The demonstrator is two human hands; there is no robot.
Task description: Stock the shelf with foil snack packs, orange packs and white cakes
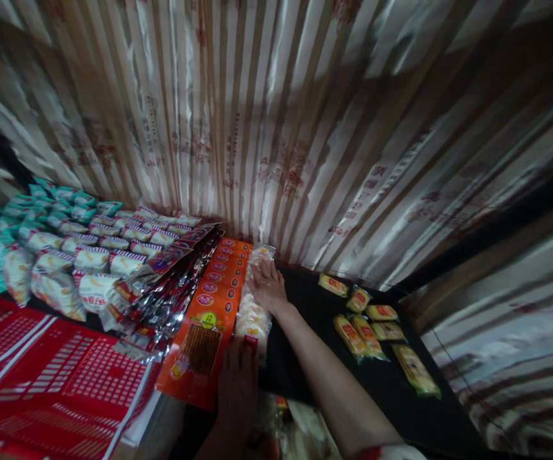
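A row of clear plastic snack packets [252,313] with pale contents runs front to back along a black shelf. My right hand [267,285] lies on the far part of this row, fingers stretched out. At the near end, my left hand [238,367] touches the front packet; its fingers are extended, though dim. Left of the row lie overlapping orange snack packs [219,281], the front one picturing brown sticks. Neither hand grasps anything that I can see.
Silvery packs [181,281] lean beside the orange ones. Further left stand rows of white bags [92,259] and green bags [6,223]. Red baskets [99,377] sit front left. Several yellow packets [353,335] lie on the black shelf [305,300] at right. A striped curtain [238,115] hangs behind.
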